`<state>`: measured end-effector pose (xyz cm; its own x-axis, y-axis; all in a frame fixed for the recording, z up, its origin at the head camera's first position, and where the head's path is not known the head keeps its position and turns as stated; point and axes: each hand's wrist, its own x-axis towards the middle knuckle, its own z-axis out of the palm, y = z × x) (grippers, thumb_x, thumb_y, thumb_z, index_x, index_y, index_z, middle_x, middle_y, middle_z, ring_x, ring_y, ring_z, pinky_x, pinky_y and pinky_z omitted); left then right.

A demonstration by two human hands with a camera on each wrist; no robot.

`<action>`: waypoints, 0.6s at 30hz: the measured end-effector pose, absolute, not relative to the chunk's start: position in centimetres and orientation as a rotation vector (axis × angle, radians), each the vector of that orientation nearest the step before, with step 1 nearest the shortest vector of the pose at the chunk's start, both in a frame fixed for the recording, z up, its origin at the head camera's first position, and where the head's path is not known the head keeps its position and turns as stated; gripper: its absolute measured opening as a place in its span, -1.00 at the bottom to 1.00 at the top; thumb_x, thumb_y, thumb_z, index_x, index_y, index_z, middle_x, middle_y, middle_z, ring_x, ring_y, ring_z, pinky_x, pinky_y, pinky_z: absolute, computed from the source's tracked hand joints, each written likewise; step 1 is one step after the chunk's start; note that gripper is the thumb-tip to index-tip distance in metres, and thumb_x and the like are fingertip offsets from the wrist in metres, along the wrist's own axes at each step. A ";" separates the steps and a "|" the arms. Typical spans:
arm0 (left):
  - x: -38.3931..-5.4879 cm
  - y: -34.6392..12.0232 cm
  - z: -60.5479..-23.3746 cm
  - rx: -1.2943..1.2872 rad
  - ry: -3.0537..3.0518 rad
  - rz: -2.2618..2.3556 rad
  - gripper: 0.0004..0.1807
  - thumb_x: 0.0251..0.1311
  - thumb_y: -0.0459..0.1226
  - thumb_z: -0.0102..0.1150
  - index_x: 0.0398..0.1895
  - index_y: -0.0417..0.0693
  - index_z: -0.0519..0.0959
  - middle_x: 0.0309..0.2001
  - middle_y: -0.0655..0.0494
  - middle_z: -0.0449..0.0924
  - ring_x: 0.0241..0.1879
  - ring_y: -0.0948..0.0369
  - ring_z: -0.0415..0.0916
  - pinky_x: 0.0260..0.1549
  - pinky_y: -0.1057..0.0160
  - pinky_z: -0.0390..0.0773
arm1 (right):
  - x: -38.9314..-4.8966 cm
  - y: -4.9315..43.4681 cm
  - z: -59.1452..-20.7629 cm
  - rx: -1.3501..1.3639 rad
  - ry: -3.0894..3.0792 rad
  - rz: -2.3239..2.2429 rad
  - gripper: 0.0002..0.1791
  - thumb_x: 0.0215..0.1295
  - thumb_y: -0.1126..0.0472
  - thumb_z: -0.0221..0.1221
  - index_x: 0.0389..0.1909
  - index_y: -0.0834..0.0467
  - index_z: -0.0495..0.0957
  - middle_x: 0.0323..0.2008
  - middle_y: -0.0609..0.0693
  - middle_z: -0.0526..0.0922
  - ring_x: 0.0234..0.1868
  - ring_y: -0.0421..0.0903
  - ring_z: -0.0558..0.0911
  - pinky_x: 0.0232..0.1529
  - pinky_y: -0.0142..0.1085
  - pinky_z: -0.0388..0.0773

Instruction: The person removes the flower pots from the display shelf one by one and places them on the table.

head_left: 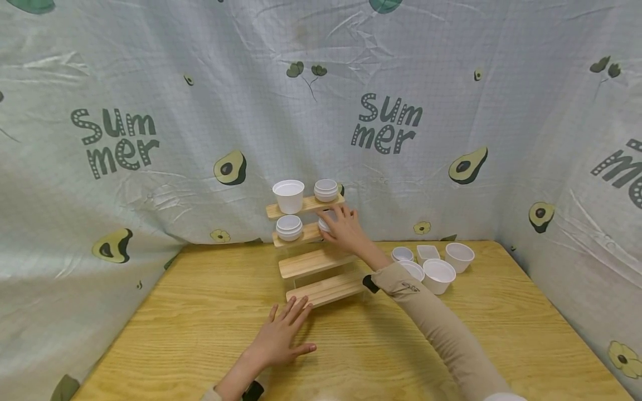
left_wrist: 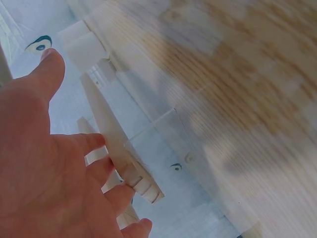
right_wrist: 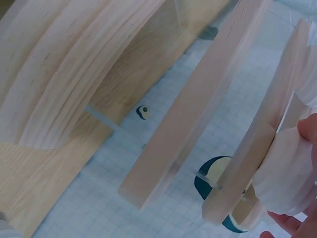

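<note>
A stepped display rack has several wooden shelves, one of them the bottom shelf (head_left: 326, 291). My right hand (head_left: 346, 229) reaches to the right end of the second shelf from the top. Its fingers and thumb hold a small white round cup (right_wrist: 283, 171), which sits right at the board in the right wrist view. Another small white cup (head_left: 289, 228) stands at that shelf's left end. A taller white cup (head_left: 289, 196) and a small white cup (head_left: 326, 190) stand on the top shelf. My left hand (head_left: 280, 338) is spread, its fingertips at the bottom shelf's left front edge.
Right of the rack, behind my right forearm, is a group of white containers: a large round cup (head_left: 438, 276), another round cup (head_left: 459, 257), a square one (head_left: 427, 253) and a small cup (head_left: 402, 254). A patterned curtain (head_left: 301, 122) hangs behind the wooden table (head_left: 210, 317).
</note>
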<state>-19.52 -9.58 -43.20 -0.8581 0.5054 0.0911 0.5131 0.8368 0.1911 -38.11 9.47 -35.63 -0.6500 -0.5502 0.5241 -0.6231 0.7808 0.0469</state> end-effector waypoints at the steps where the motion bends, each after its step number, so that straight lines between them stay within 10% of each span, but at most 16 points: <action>1: -19.6 -9.6 -43.2 -0.824 -2.978 -0.325 -0.16 0.08 0.16 -0.03 0.35 -0.08 0.07 0.39 -0.03 -0.02 0.36 -0.06 -0.08 0.20 -0.24 0.01 | -38.1 9.6 -35.7 0.886 -2.433 0.199 -0.49 0.26 -0.03 0.02 0.21 -0.02 0.27 0.13 0.23 0.27 0.03 0.18 0.31 -0.14 0.01 0.24; 18: -19.6 -9.6 -43.3 -0.822 -2.977 -0.334 -0.17 0.09 0.15 -0.02 0.35 -0.07 0.07 0.39 -0.02 -0.02 0.37 -0.06 -0.08 0.20 -0.23 0.02 | -35.3 11.9 -36.6 0.882 -2.375 0.083 -0.49 0.22 0.01 0.07 0.20 -0.03 0.27 0.10 0.19 0.32 0.02 0.14 0.31 -0.16 -0.01 0.26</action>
